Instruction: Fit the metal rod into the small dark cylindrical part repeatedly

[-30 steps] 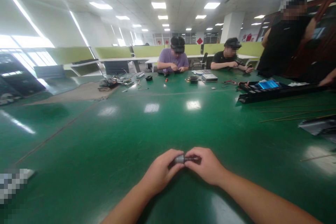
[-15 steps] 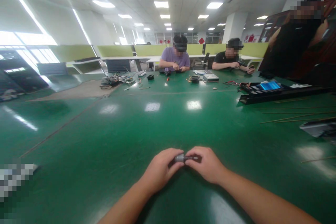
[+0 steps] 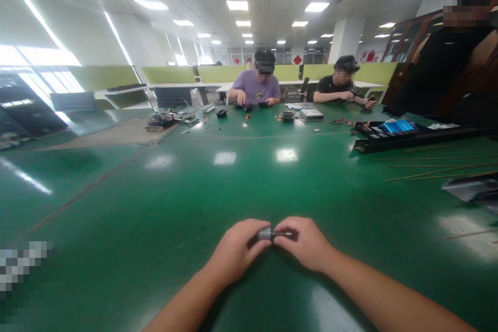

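Observation:
Between the thumb and fingers of my left hand [image 3: 236,249] is a small grey metal cylinder [image 3: 265,234], lying sideways just above the green table. A thin dark shaft [image 3: 283,234] sticks out of its right end, and the whole looks like a small motor. My right hand [image 3: 309,244] pinches that shaft close to the cylinder, thumb below and fingers above. The two hands almost meet at the fingertips. The cylinder's left end is hidden inside my left hand.
The green table [image 3: 187,187] spreads out ahead. At right lie a long black tray [image 3: 412,140], thin rods [image 3: 428,175] and a dark metal part [image 3: 470,187]. Electronic parts [image 3: 167,118] are piled at the far left. Two people sit opposite; another stands at right.
My hands keep the same grip on the cylinder and shaft, with hardly any movement. The standing person has shifted right. The person in purple has moved a hand to the left.

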`<state>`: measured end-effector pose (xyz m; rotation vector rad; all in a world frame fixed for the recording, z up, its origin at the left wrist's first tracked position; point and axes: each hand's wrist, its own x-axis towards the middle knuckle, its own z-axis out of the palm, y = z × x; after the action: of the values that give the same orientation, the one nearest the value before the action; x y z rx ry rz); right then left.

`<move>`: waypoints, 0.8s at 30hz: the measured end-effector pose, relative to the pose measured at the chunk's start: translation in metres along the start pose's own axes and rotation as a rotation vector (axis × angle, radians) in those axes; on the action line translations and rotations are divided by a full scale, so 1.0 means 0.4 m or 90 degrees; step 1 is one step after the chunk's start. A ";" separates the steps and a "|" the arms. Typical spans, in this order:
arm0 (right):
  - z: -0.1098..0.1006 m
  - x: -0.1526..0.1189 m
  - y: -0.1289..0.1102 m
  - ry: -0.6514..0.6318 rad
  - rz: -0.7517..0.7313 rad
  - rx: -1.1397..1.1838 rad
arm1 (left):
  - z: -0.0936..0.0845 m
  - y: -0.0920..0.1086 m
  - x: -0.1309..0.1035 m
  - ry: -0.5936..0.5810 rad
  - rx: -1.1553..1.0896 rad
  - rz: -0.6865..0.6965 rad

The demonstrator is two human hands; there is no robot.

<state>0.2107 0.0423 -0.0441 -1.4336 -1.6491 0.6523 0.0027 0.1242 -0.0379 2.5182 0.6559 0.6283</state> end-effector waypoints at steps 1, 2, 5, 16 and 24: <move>0.000 0.000 0.000 0.001 0.000 -0.001 | 0.000 0.000 0.000 0.001 0.000 0.001; -0.001 0.000 0.000 0.001 0.001 -0.003 | -0.001 0.000 0.000 0.002 0.000 0.000; -0.002 0.000 0.000 0.002 0.006 -0.010 | -0.003 0.001 -0.001 0.005 0.000 -0.002; -0.008 -0.002 -0.008 0.006 0.011 -0.003 | -0.005 0.005 0.001 0.014 -0.004 0.001; -0.011 -0.005 -0.012 0.012 0.018 0.010 | -0.006 0.005 -0.001 0.030 -0.014 0.009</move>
<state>0.2118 0.0389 -0.0382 -1.4500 -1.6086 0.6650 0.0019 0.1232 -0.0349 2.4968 0.6452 0.6990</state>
